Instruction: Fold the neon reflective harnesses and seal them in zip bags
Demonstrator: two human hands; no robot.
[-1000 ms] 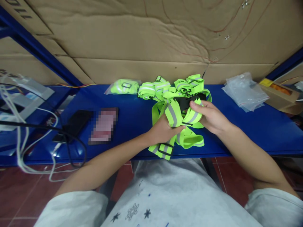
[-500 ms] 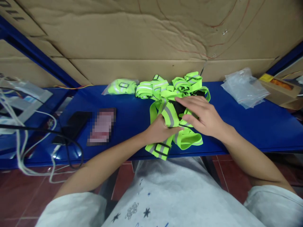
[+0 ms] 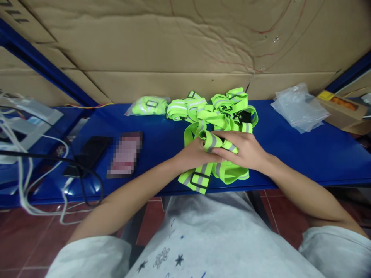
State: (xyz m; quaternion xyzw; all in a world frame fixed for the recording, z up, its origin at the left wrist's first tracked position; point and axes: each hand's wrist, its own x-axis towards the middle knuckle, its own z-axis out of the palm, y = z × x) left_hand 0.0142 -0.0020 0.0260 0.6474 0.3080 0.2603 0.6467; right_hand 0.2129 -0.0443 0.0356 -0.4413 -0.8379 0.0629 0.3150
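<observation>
Both my hands are closed on a neon-yellow reflective strap with a grey stripe, folded over between them. My left hand grips it from the left, and my right hand wraps it from the right, thumb pressed on the fold. Loose loops of the strap hang below the hands, with a black slider buckle near the table's front edge. Behind my hands lie several rolled straps of the same kind, and a black clip shows among them. My palms hide part of the held strap.
A bagged strap lies at the back left of the blue table. Left of my hands are a phone, a black device and tangled cables. Clear plastic bags and a cardboard box sit at the right.
My right hand has come down and left and closed over the strap, where its fingers were lifted before. The strap is now folded into a tighter bundle between both hands.
</observation>
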